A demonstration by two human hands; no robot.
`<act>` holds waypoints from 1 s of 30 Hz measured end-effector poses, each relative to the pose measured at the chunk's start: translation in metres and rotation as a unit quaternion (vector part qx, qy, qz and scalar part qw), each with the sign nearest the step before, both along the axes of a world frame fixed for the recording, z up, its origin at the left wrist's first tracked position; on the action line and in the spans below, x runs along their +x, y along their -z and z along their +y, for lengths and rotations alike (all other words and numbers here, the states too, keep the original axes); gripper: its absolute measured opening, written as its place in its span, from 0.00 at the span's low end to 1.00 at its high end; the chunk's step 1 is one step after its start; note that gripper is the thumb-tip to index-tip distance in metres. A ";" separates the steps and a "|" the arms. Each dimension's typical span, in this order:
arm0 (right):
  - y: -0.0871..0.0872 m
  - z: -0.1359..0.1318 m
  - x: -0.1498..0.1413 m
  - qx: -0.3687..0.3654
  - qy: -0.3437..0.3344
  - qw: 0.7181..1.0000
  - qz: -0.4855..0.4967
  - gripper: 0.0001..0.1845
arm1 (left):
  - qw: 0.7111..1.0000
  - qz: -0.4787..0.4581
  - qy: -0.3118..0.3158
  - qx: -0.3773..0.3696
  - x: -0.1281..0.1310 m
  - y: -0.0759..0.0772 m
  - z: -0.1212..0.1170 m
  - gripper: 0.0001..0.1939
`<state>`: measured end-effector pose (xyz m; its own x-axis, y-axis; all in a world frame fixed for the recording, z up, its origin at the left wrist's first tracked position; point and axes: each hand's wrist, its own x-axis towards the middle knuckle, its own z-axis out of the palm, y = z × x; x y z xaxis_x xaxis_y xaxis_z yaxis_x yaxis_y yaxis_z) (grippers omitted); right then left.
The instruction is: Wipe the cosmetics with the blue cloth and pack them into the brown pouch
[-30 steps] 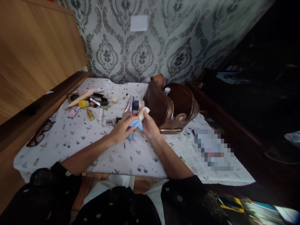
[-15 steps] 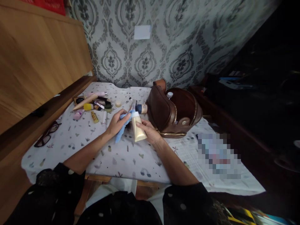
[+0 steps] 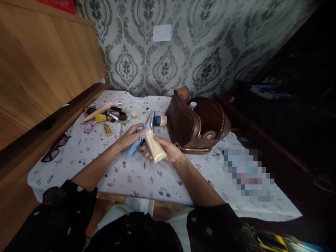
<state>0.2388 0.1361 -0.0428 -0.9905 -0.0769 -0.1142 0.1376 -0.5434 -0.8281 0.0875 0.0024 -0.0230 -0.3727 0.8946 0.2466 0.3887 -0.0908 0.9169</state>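
A pale cream squeeze tube (image 3: pixel 155 149) tilts over the table, its wide crimped end toward me. My right hand (image 3: pixel 168 147) holds it, thumb on the near side and fingers behind. My left hand (image 3: pixel 133 135) pinches a light blue cloth (image 3: pixel 135 144) that wraps the tube's cap end and hangs down loosely. Just behind the cloth lies a shiny silvery-pink tube (image 3: pixel 150 119), partly hidden. Beside it, a beige bottle with a dark blue cap (image 3: pixel 160 120) lies against the brown leather bag (image 3: pixel 181 120).
The bag stands unzipped, with a white cap (image 3: pixel 193 105) showing at its opening. Several cosmetics, including a yellow-capped item (image 3: pixel 100 118) and a gold lipstick (image 3: pixel 107 129), lie at left. Dark-framed glasses (image 3: pixel 55 148) rest near the left edge. A blurred-out object (image 3: pixel 246 175) lies at right.
The tube has swung from pointing away, low in my hands, to showing its crimped end toward me. The cloth has moved onto its cap end. The view has shifted slightly.
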 end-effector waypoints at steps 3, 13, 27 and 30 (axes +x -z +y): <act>0.001 0.003 0.000 0.024 0.022 0.999 0.006 0.22 | 1.000 0.024 -0.006 0.007 -0.001 -0.002 0.000 0.18; 0.008 -0.003 -0.008 0.236 0.175 0.955 0.031 0.23 | 0.995 0.072 -0.061 -0.018 -0.008 0.007 0.001 0.19; 0.006 0.001 -0.007 0.096 0.120 0.988 0.004 0.31 | 0.998 -0.029 -0.045 0.015 -0.006 0.005 0.000 0.19; 0.006 0.001 -0.007 0.066 0.090 0.994 0.012 0.31 | 0.996 -0.063 -0.059 0.025 -0.007 0.009 0.000 0.20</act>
<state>0.2320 0.1371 -0.0491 -0.9894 0.1152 -0.0885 0.0286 -0.4430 -0.8960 0.0808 0.0024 -0.0322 -0.5053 0.8308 0.2335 0.2808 -0.0975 0.9548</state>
